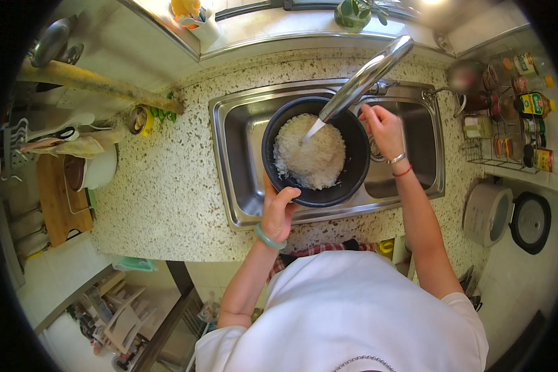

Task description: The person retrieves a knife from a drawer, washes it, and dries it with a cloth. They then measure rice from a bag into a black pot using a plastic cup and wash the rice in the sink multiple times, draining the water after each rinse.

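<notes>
A dark round pot point(361, 162) holds white rice point(313, 158) and is tilted slightly over the left basin of a steel sink point(234, 149). Water streams from the chrome tap point(369, 77) into the rice. My left hand point(280, 208) grips the near-left rim, thumb on top and fingers under the side. Off the pot's right side is my right hand point(384, 130), below the tap's base. Its fingers are loosely bent and partly apart, with nothing seen in them. Whether its fingertips touch the pot's rim is hard to tell.
Speckled counter point(161, 192) surrounds the sink. At right stand a wire rack point(505, 164) of jars and bottles and a white appliance with its lid raised point(488, 214). A cutting board point(56, 198) and a white pot point(100, 167) are at left. A potted plant point(353, 17) sits on the sill.
</notes>
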`<control>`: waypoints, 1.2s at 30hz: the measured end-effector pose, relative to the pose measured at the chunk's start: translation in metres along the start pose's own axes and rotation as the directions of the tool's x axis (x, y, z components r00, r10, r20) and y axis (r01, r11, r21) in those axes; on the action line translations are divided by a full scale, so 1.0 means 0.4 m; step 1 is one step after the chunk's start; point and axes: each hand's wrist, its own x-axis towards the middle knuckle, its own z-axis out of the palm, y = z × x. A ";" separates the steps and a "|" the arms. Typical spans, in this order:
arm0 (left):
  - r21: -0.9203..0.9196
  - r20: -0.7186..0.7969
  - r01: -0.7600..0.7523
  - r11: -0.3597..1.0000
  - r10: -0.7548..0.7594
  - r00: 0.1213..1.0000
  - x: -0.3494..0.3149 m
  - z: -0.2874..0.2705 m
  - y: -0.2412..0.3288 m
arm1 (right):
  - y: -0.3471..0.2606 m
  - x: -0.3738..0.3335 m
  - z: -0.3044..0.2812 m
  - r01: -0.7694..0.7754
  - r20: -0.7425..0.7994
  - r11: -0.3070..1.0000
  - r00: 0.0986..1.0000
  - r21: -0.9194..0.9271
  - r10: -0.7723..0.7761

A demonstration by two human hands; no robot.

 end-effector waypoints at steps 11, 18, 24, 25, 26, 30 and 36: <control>-0.001 0.013 0.011 1.000 -0.011 1.000 -0.004 -0.017 -0.006 | -0.040 -0.059 0.011 0.130 -0.048 0.990 0.990 -0.061 -0.133; 0.014 0.007 0.008 1.000 -0.008 1.000 -0.007 -0.023 -0.004 | -0.034 -0.063 0.016 0.120 -0.040 0.991 0.992 -0.056 -0.122; 0.003 0.003 -0.003 1.000 0.003 1.000 -0.010 -0.027 -0.005 | -0.024 -0.059 0.024 0.102 -0.030 0.994 0.994 -0.035 -0.103; 0.001 0.000 -0.002 1.000 0.002 1.000 -0.011 -0.026 -0.005 | -0.024 -0.058 0.024 0.097 -0.028 0.995 0.995 -0.033 -0.097; -0.003 -0.005 -0.003 1.000 0.003 1.000 -0.011 -0.023 -0.003 | -0.018 -0.055 0.025 0.072 -0.019 0.997 0.997 0.002 -0.072; 0.008 -0.027 -0.007 1.000 0.007 1.000 -0.006 -0.020 0.001 | 0.005 -0.025 0.008 -0.081 0.015 0.988 0.997 0.131 0.079; -0.033 0.003 -0.002 0.999 0.003 1.000 0.000 -0.021 0.000 | 0.123 0.079 -0.057 -0.172 -0.099 0.932 0.972 0.319 0.213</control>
